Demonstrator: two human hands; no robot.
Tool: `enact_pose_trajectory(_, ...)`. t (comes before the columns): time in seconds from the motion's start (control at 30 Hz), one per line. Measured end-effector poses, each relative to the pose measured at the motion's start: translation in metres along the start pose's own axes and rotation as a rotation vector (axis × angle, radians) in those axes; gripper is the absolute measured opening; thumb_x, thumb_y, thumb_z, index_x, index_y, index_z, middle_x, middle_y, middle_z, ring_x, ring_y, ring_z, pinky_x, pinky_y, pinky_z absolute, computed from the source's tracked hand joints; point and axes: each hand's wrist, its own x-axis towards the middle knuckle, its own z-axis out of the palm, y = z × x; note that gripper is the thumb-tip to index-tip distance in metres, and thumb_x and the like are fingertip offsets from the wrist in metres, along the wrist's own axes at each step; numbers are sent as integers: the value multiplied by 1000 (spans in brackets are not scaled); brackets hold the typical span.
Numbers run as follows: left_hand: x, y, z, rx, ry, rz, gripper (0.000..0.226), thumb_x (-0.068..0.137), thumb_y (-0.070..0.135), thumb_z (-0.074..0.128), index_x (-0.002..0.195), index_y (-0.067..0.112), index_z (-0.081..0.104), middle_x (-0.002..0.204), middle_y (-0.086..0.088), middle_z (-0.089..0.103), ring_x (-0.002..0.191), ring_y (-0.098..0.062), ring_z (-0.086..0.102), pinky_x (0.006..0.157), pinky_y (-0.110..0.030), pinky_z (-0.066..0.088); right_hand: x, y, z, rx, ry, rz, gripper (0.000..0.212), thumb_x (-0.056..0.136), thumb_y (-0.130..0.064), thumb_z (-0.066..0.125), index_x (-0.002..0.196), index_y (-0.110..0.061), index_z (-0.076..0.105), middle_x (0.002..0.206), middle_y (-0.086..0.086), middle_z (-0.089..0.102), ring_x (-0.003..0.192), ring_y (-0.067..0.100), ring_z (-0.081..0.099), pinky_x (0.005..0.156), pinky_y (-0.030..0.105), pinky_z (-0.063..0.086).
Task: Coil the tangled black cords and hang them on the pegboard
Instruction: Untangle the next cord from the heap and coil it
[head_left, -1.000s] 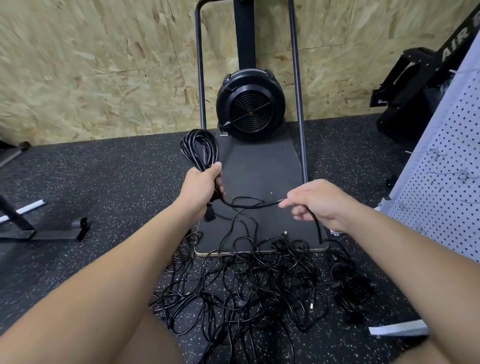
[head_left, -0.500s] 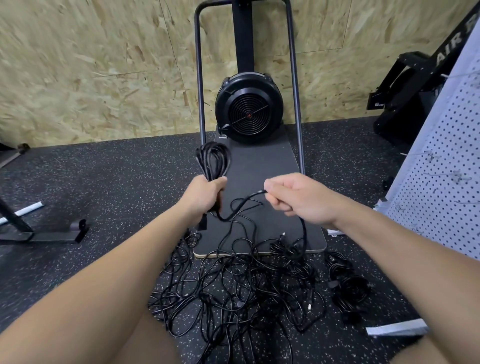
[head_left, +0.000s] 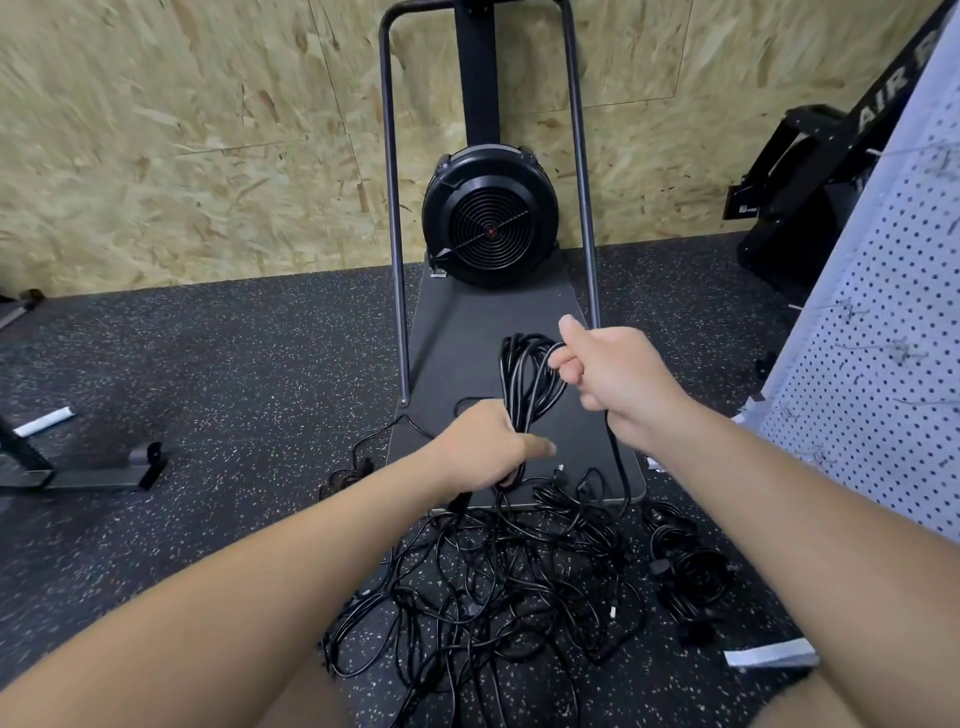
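My left hand (head_left: 485, 449) grips the bottom of a coil of black cord (head_left: 524, 384) that stands up from its fist. My right hand (head_left: 618, 374) pinches a strand of the same cord at the coil's upper right, and the cord runs down from under that hand to the floor. A tangled heap of black cords (head_left: 498, 582) lies on the speckled floor below both hands. A smaller bundle of black cord (head_left: 685, 571) lies to its right. The white pegboard (head_left: 893, 374) leans at the right edge, with wire hooks on it.
A black fan machine (head_left: 488, 218) with a metal frame stands ahead on a dark flat base (head_left: 467, 338), against a chipboard wall. Black equipment stands at the far right behind the pegboard. A metal stand foot (head_left: 104, 467) lies at the left. A white strip (head_left: 769, 654) lies at lower right.
My right hand has brought its strand up and left onto the top of the coil. My left hand and the coil have shifted right in the view.
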Motion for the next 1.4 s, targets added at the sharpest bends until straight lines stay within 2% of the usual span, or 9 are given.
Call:
enact_pose_trajectory(0.13, 4, -8, 5, -17, 107, -38, 26, 92, 22, 61, 72, 24, 43, 62, -1, 42, 60, -18, 38, 62, -37, 31, -1, -2, -1, 71, -175, -49, 30, 107, -25, 71, 95, 2, 72, 80, 10, 56, 60, 13, 38, 52, 23, 32)
enact_pose_trajectory(0.27, 6, -10, 1, -162, 59, -72, 23, 89, 23, 60, 69, 12, 61, 67, -11, 63, 61, -23, 52, 66, -37, 40, -4, -4, 0, -229, -5, -275, 29, 104, -39, 73, 90, -14, 80, 88, 0, 72, 76, 13, 64, 77, 26, 51)
enact_pose_trajectory(0.4, 9, -1, 14, -429, -39, -17, 16, 99, 17, 66, 90, 10, 77, 112, -20, 81, 105, -29, 77, 80, -44, 62, 2, 0, 14, 48, 52, -138, 28, 105, -37, 73, 101, -10, 77, 109, 10, 79, 113, 23, 73, 111, 51, 54)
enact_pose_trajectory(0.57, 1, 14, 28, -546, -183, 54, 25, 112, 9, 56, 123, -10, 68, 126, -23, 77, 115, -26, 77, 82, -42, 67, 3, 2, 19, 40, 158, -96, 31, 110, -42, 64, 110, -12, 67, 105, -3, 71, 101, 17, 67, 92, 39, 53)
enact_pose_trajectory(0.83, -18, 32, 13, -448, -281, 220, 18, 112, 10, 59, 104, -1, 70, 96, -21, 75, 104, -39, 78, 102, -44, 58, -6, -3, 13, -426, 163, -380, 31, 115, -47, 45, 103, -18, 46, 93, 5, 62, 88, 27, 61, 77, 49, 50)
enact_pose_trajectory(1.03, -20, 27, 1, -738, -394, 55, 13, 112, 6, 59, 119, -3, 65, 102, -23, 70, 99, -42, 74, 104, -66, 58, -13, -11, 20, -96, 165, -326, 38, 110, -51, 52, 100, -15, 55, 74, 9, 70, 73, 30, 69, 84, 59, 57)
enact_pose_trajectory(1.13, -20, 32, -3, -700, -389, 75, 15, 113, 10, 58, 117, -3, 65, 98, -24, 71, 88, -41, 75, 86, -53, 66, -14, -16, 22, -71, 174, -329, 40, 107, -57, 52, 97, -18, 55, 78, 12, 66, 71, 32, 65, 82, 61, 58)
enact_pose_trajectory(1.27, -19, 32, -5, -695, -297, 144, 5, 114, 9, 57, 110, 6, 56, 74, -7, 45, 64, -22, 51, 66, -39, 57, -11, -24, 16, -21, 80, -394, 26, 114, -42, 53, 118, -17, 54, 102, 3, 68, 64, 11, 65, 78, 51, 62)
enact_pose_trajectory(1.4, -11, 24, -7, -682, -118, 151, 12, 112, 12, 60, 105, 3, 63, 73, -5, 44, 63, -22, 48, 66, -39, 54, -6, -14, 11, -48, -101, -296, 47, 112, -61, 47, 147, -30, 49, 135, -11, 63, 101, -15, 67, 96, 11, 52)
